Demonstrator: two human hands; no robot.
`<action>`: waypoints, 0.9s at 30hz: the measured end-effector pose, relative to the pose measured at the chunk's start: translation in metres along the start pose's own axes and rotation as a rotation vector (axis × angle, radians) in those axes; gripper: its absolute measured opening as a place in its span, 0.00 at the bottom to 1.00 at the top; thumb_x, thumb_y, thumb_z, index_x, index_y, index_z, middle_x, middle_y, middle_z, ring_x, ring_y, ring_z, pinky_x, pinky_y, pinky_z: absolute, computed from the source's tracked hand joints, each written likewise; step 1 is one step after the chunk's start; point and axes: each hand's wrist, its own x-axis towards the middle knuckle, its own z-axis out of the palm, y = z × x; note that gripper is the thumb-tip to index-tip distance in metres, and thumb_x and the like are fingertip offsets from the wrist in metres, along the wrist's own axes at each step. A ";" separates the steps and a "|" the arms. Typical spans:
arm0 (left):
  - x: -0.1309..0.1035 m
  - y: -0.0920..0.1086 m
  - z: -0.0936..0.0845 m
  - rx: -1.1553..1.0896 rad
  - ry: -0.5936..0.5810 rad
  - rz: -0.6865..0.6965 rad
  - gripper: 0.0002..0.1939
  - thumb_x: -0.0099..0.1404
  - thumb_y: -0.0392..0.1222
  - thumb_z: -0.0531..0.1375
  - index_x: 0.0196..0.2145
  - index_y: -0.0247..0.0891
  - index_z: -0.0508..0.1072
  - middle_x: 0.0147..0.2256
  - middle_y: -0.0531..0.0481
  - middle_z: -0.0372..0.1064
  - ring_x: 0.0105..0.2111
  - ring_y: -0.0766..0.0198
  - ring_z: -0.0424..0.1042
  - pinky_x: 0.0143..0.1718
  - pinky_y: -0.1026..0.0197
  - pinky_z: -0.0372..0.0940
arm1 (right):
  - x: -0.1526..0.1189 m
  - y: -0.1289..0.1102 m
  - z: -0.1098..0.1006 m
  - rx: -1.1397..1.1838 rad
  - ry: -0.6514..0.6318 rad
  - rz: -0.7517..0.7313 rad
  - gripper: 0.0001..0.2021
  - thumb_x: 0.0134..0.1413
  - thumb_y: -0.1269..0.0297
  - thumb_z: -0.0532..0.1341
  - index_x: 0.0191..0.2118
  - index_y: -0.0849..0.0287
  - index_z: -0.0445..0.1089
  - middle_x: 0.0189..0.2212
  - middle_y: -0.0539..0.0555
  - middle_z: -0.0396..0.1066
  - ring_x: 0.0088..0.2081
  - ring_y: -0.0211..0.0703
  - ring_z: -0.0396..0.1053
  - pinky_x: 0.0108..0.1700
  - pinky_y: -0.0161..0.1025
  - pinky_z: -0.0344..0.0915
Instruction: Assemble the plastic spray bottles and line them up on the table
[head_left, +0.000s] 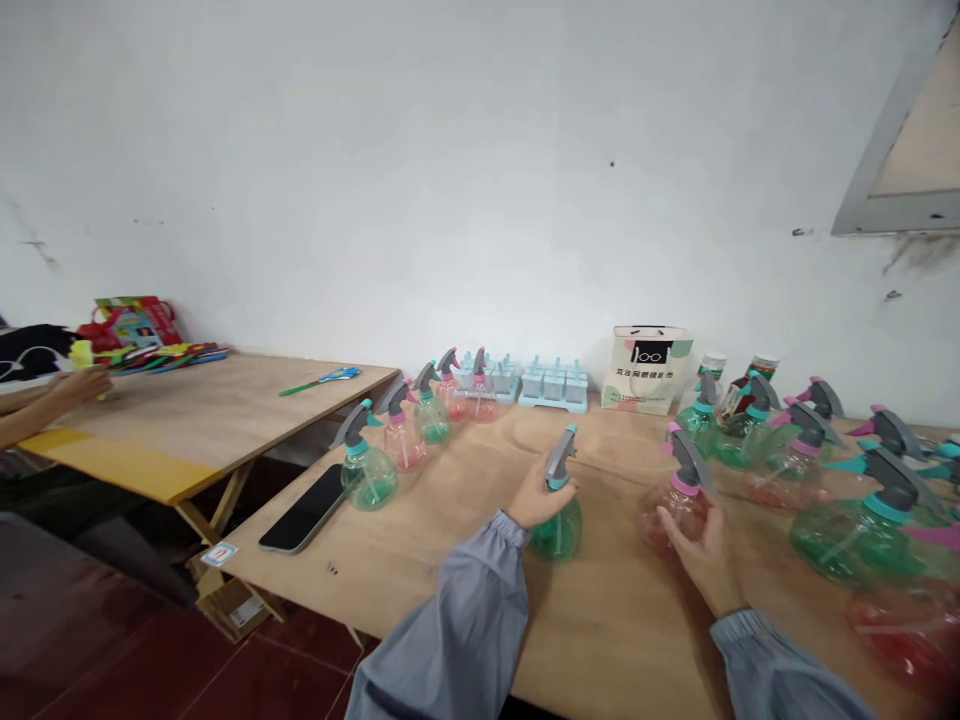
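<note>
A green spray bottle [559, 530] with a grey trigger head and a teal collar stands upright near the middle of the table. My left hand [534, 497] is closed around its neck. To the right, my right hand [709, 555] grips a pink spray bottle [664, 515] by its round body, fingers curled behind it. That bottle has a grey head with a pink nozzle and looks slightly tilted. Both bottles are see-through with a thin tube inside. Part of each hand's fingers is hidden behind the bottles.
More spray bottles crowd the right side, among them a large green one [840, 540]. Another row leads back from a green bottle [367, 480] beside a phone [304, 510]. Light-blue moulds [553, 385] and a paper bag [646, 370] stand by the wall. Another person's hand [82, 390] is at the left table.
</note>
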 end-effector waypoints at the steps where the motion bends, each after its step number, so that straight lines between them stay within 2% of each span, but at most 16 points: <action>1: 0.000 0.000 0.000 0.006 -0.001 0.005 0.26 0.57 0.39 0.62 0.54 0.39 0.69 0.49 0.44 0.70 0.42 0.61 0.69 0.51 0.52 0.67 | -0.001 -0.002 0.000 0.009 -0.007 0.031 0.35 0.46 0.43 0.68 0.54 0.60 0.61 0.48 0.62 0.67 0.50 0.56 0.68 0.56 0.59 0.63; 6: 0.001 -0.002 0.000 -0.007 -0.001 0.027 0.27 0.56 0.39 0.62 0.55 0.40 0.69 0.52 0.44 0.70 0.46 0.59 0.70 0.53 0.52 0.67 | -0.001 -0.009 -0.001 0.007 -0.007 0.086 0.38 0.43 0.40 0.68 0.54 0.61 0.63 0.48 0.65 0.70 0.50 0.58 0.70 0.55 0.58 0.65; 10: 0.000 0.001 -0.001 -0.064 -0.024 -0.009 0.29 0.55 0.40 0.63 0.56 0.41 0.70 0.51 0.45 0.70 0.43 0.60 0.72 0.49 0.53 0.70 | -0.001 -0.006 0.000 -0.009 0.019 0.072 0.39 0.41 0.39 0.68 0.53 0.61 0.63 0.48 0.65 0.71 0.50 0.58 0.70 0.54 0.58 0.66; 13: 0.001 0.008 -0.005 -0.131 0.000 -0.034 0.28 0.58 0.45 0.64 0.57 0.40 0.69 0.50 0.43 0.72 0.37 0.63 0.73 0.45 0.54 0.73 | 0.000 -0.001 0.000 0.009 0.000 0.061 0.39 0.42 0.39 0.68 0.54 0.61 0.62 0.49 0.65 0.70 0.50 0.59 0.71 0.54 0.59 0.66; 16: 0.002 0.015 -0.010 -0.179 0.061 -0.043 0.26 0.61 0.52 0.63 0.55 0.41 0.71 0.53 0.41 0.71 0.35 0.63 0.75 0.46 0.52 0.73 | 0.000 0.002 0.001 0.028 -0.014 0.043 0.39 0.43 0.41 0.69 0.55 0.62 0.62 0.50 0.66 0.70 0.51 0.59 0.70 0.56 0.60 0.65; 21: 0.003 0.020 -0.014 -0.281 0.063 -0.072 0.34 0.58 0.58 0.66 0.58 0.41 0.67 0.56 0.38 0.68 0.36 0.61 0.76 0.47 0.49 0.73 | 0.000 0.003 0.002 0.039 -0.011 0.067 0.38 0.44 0.43 0.69 0.55 0.62 0.61 0.50 0.66 0.69 0.52 0.59 0.70 0.56 0.60 0.64; 24: 0.003 0.018 -0.015 -0.337 0.041 -0.091 0.35 0.58 0.57 0.66 0.59 0.41 0.66 0.55 0.38 0.69 0.35 0.61 0.77 0.46 0.49 0.73 | -0.001 0.001 0.002 0.041 -0.007 0.074 0.38 0.43 0.43 0.69 0.54 0.62 0.61 0.50 0.66 0.69 0.52 0.59 0.70 0.56 0.60 0.64; 27: 0.002 0.016 -0.014 -0.364 0.042 -0.093 0.33 0.58 0.54 0.67 0.58 0.40 0.67 0.53 0.39 0.70 0.34 0.60 0.78 0.45 0.48 0.72 | 0.000 -0.001 0.002 0.070 -0.033 0.069 0.36 0.44 0.44 0.69 0.54 0.61 0.61 0.50 0.66 0.69 0.52 0.59 0.70 0.57 0.60 0.64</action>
